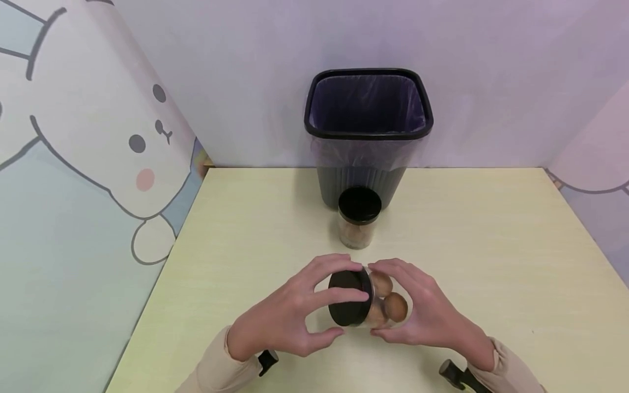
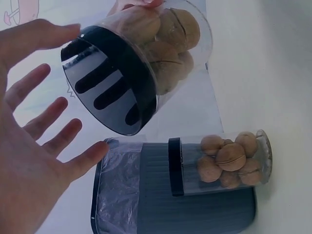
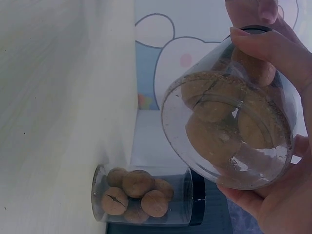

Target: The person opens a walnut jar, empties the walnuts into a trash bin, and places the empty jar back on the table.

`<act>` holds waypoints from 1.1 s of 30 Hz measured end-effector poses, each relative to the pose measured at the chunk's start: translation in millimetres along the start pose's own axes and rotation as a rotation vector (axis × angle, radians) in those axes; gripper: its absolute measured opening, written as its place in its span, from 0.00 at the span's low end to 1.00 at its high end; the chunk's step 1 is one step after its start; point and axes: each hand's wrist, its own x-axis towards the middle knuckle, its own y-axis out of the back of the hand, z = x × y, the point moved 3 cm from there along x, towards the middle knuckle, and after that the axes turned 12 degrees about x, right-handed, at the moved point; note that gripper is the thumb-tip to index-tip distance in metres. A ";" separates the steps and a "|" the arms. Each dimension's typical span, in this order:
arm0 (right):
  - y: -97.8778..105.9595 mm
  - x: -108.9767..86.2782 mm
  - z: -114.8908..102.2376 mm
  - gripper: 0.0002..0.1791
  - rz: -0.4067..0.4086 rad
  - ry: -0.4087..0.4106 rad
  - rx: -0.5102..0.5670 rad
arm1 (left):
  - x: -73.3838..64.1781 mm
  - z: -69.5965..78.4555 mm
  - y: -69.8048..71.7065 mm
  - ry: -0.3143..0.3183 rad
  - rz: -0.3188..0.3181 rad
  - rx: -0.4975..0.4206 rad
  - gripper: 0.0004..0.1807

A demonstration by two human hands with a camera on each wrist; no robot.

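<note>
A clear jar of walnuts (image 1: 395, 307) with a black lid (image 1: 350, 297) is held tilted on its side above the table, lid toward the left. My right hand (image 1: 425, 311) grips the jar's body, thumb and fingers curled round it near the base (image 3: 226, 131). Around the lid my left hand (image 1: 300, 305) is spread, thumb tip right at the lid's rim and the other fingers apart from it in the left wrist view. A second walnut jar (image 2: 224, 163), also black-lidded, stands upright just beyond the hands, its lid on.
Behind the second jar stands a dark grey waste bin (image 1: 339, 180) lined with a clear bag, against the pale back wall (image 1: 236, 82). Under everything is a light wood table (image 1: 467, 229). A wall with a cartoon figure (image 1: 98, 125) borders the left side.
</note>
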 end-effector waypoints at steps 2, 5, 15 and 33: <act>1.0 0.9 0.4 0.52 -0.004 -0.004 0.011 | 0.6 1.0 0.2 -0.012 -0.008 0.016 0.31; 2.3 2.2 1.0 0.53 -0.006 -0.004 0.027 | 1.0 1.0 -1.2 -0.010 -0.034 0.027 0.33; 5.0 3.9 2.4 0.54 -0.004 0.004 0.034 | 4.3 -5.4 -8.0 -0.014 -0.070 0.023 0.38; 4.1 4.4 -1.6 0.51 0.003 0.030 0.002 | -1.5 -11.2 -11.2 0.209 -0.018 -0.060 0.41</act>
